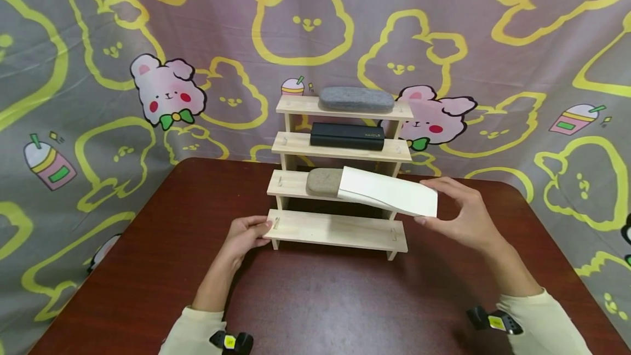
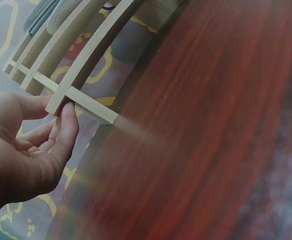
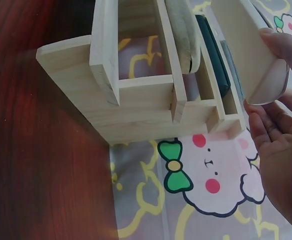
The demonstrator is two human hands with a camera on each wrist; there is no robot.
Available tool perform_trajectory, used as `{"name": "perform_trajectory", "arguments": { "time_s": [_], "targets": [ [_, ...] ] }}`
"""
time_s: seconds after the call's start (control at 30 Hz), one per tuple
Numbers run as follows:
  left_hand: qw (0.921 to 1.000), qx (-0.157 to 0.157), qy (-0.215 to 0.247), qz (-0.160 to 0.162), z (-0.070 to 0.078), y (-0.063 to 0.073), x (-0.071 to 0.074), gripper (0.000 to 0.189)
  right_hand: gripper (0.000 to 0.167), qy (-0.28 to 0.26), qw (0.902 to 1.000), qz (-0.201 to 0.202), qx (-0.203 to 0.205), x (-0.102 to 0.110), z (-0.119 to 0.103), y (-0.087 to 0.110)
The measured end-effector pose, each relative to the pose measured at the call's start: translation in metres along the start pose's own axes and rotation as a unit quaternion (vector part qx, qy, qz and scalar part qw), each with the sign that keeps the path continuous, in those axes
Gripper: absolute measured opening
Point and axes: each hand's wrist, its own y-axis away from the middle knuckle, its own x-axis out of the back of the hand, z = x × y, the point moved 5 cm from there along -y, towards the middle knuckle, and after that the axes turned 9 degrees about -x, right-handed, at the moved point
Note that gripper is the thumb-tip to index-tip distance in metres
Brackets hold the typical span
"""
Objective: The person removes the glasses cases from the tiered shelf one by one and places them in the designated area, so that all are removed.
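Observation:
My left hand (image 1: 246, 234) pinches the left end of the lowest board of a stepped wooden display shelf (image 1: 340, 232), thumb above and fingers beneath in the left wrist view. With thumb and fingers, my right hand (image 1: 465, 212) grips the right end of a white glasses case (image 1: 389, 190). It is held tilted in front of the shelf's second board from the bottom, its left end covering part of a tan felt glasses case (image 1: 321, 182). Higher up lie a black glasses case (image 1: 347, 136) with small lettering and a grey felt glasses case (image 1: 356, 98).
The shelf stands on a dark red-brown wooden table (image 1: 197, 201). Behind and beside it hangs a grey cloth (image 1: 207, 26) with yellow outlines and cartoon rabbits. The lowest board carries nothing.

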Motion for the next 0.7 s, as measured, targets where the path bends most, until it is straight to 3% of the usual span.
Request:
{"name": "perform_trajectory", "arguments": {
  "time_s": [0.7],
  "targets": [
    [1.0000,0.002,0.004,-0.002,0.001,0.001,0.001,0.042,0.069,-0.035,0.9981,0.047,-0.016,0.020,0.008,0.000]
  ]
}}
